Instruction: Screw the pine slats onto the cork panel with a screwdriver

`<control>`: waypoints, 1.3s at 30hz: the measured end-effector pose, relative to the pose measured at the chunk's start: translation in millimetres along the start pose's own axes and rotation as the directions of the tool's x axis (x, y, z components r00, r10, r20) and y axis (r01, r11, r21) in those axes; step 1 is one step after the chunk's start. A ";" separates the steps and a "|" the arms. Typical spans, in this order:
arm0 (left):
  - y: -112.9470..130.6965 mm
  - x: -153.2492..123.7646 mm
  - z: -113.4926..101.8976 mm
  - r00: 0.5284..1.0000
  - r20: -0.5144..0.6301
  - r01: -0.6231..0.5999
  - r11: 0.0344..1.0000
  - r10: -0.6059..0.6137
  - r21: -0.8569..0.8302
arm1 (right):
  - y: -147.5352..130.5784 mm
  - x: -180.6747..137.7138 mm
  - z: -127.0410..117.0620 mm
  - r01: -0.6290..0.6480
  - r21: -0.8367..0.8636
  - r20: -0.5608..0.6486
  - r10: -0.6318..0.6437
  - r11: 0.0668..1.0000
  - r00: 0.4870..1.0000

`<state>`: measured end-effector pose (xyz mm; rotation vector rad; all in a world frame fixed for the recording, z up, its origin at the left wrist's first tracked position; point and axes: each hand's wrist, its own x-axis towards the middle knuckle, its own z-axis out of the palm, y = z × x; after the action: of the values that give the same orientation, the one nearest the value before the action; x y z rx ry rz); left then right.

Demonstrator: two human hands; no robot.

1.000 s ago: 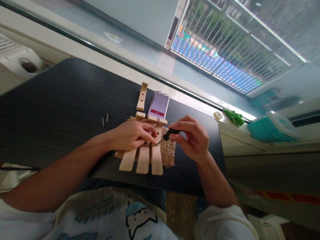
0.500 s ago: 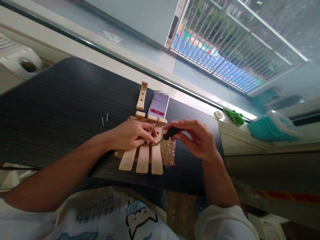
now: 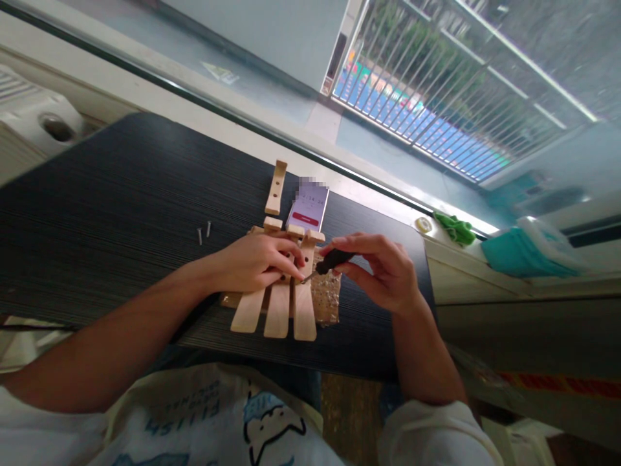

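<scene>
My right hand (image 3: 381,268) is closed round the black handle of a screwdriver (image 3: 332,261). The shaft slants down to the left, its tip at the lower hole of the rightmost wooden hook (image 3: 305,314). My left hand (image 3: 252,262) lies over the middle wooden hook (image 3: 277,317) and the left wooden hook (image 3: 247,314), fingers stretched out. Its fingertips rest on the rightmost hook beside the screwdriver tip; whether they touch a screw there is too small to tell. Beneath the hooks sits a brown tape-wrapped block (image 3: 327,298).
Another wooden hook (image 3: 276,188) with two holes lies farther back, beside a phone (image 3: 310,204) showing a timer. Two screws (image 3: 204,233) lie left on the black table (image 3: 121,194). On the sill at right are a tape roll (image 3: 423,224), green cloth (image 3: 455,228) and teal box (image 3: 528,249).
The screwdriver handle looks slightly turned in my right hand, its tip staying at the same hole. My left hand and the wooden hooks keep their places.
</scene>
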<state>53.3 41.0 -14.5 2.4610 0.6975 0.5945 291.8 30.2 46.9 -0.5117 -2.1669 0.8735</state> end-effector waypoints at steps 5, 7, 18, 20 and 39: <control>0.8 -0.1 -0.6 1.000 0.006 0.011 1.000 -0.011 -0.004 | -0.2 -0.2 0.5 -0.003 -0.015 -0.001 0.003 1.000 1.000; 1.1 0.1 -0.8 1.000 0.005 0.010 1.000 -0.010 -0.006 | 0.5 -0.5 0.8 0.001 -0.020 -0.003 -0.001 1.000 1.000; 1.3 0.6 -1.1 1.000 -0.007 0.001 1.000 -0.001 -0.007 | 3.6 -0.5 2.9 0.037 -0.064 -0.035 -0.039 0.997 0.999; 1.3 0.7 -1.2 1.000 -0.009 -0.003 1.000 0.003 -0.007 | 3.8 -0.1 3.8 0.043 -0.079 -0.048 -0.047 0.996 0.998; 2.4 1.1 -1.9 1.000 -0.003 -0.005 1.000 0.005 -0.004 | 3.1 4.2 9.2 0.137 -0.181 -0.120 -0.160 0.974 0.980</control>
<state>54.0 40.6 -11.4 2.4595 0.6909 0.6009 282.4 30.9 42.1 -0.4712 -2.1360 0.5584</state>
